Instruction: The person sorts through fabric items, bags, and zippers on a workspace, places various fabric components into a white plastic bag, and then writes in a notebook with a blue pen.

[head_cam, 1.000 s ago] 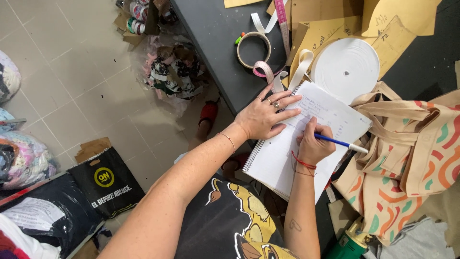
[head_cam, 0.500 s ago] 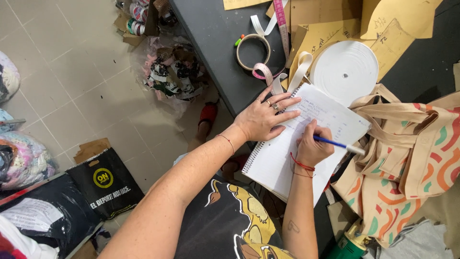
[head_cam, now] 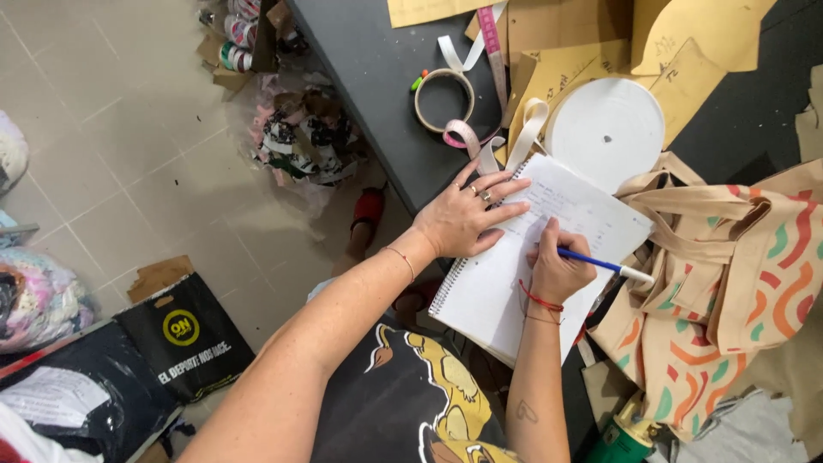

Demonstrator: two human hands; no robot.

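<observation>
A white spiral notebook [head_cam: 497, 283] lies open at the near edge of a dark grey table [head_cam: 377, 77]. My left hand [head_cam: 467, 214] rests flat on its upper page, fingers spread, rings on two of them. My right hand [head_cam: 557, 267] grips a blue pen [head_cam: 600, 266] with its tip on the page, white cap end pointing right. A red string bracelet circles each wrist.
A large white tape roll [head_cam: 607, 130], a smaller tape ring [head_cam: 444, 99], a pink measuring tape [head_cam: 493, 43] and tan paper patterns [head_cam: 591, 34] lie beyond the notebook. Patterned cloth tote bags [head_cam: 729, 291] lie to the right. Fabric bundles [head_cam: 300, 137] and black bags [head_cam: 180, 343] cover the tiled floor at left.
My right hand with the pen has shifted slightly along the page. My left hand stays flat on the notebook.
</observation>
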